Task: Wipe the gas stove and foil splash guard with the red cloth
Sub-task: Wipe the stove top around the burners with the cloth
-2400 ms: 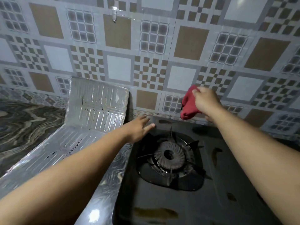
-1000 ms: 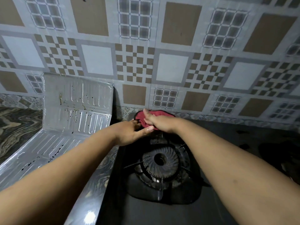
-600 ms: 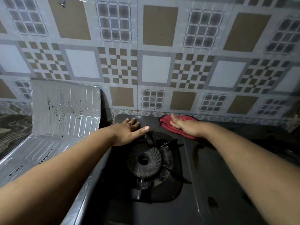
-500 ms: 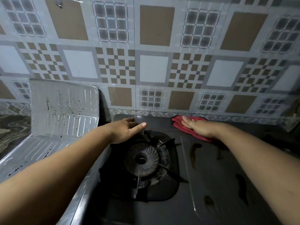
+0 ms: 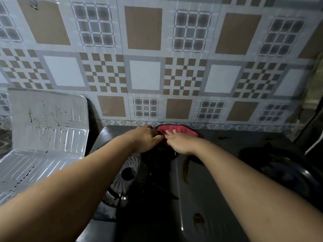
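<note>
Red cloth [image 5: 176, 131] lies flat on the back edge of the black gas stove [image 5: 206, 186], against the tiled wall [image 5: 145, 74]. Right hand [image 5: 180, 143] presses it, fingers straight. Left hand [image 5: 146, 138] rests on the stove top just beside, fingertips at the cloth's left edge; pinching it or not, cannot tell. Left forearm covers part of the left burner [image 5: 127, 175]. Foil splash guard [image 5: 47, 123] stands left of the stove, speckled with dark spatter. Brown stains on the stove top near the right wrist
</note>
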